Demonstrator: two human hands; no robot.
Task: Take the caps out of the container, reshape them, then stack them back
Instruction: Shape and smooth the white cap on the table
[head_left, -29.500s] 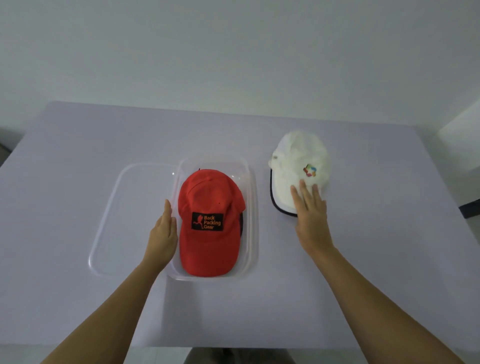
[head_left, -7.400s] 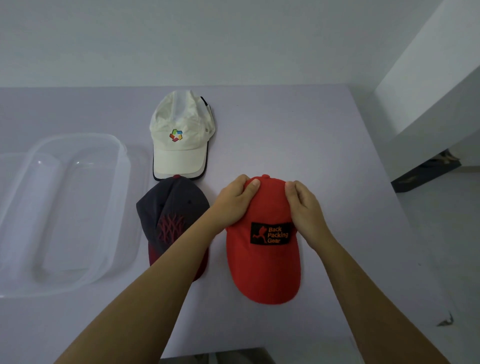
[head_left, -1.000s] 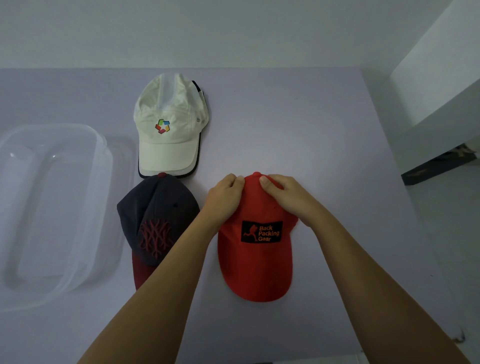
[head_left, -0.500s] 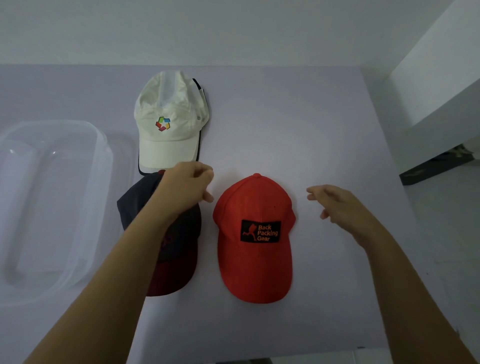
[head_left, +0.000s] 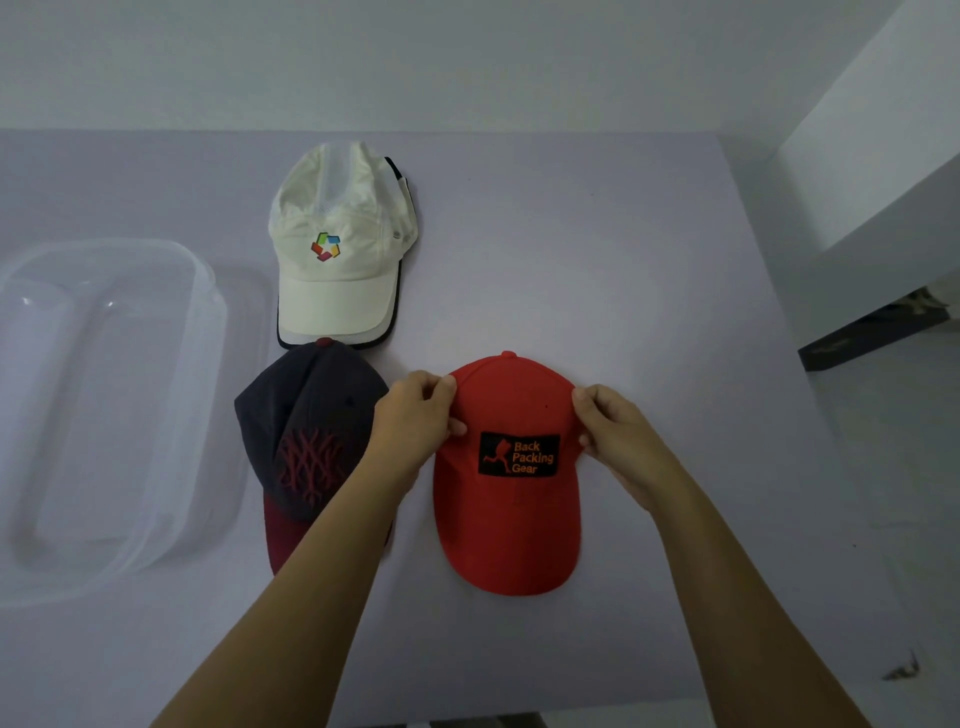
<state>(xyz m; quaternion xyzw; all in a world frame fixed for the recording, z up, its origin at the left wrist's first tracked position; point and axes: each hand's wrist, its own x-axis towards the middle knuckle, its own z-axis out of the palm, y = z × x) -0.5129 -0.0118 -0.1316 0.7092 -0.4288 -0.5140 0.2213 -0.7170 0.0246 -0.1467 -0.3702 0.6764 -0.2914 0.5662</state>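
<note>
A lilac table (head_left: 571, 234) meets a white wall (head_left: 415, 62), a dark object (head_left: 872, 335) at right.

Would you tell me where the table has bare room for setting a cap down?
Widest patch: the table right of the white cap and behind the red cap, out to the far and right edges. A narrower strip runs right of the right hand. Crowded: the left, where container, white cap and dark cap sit close.
</note>
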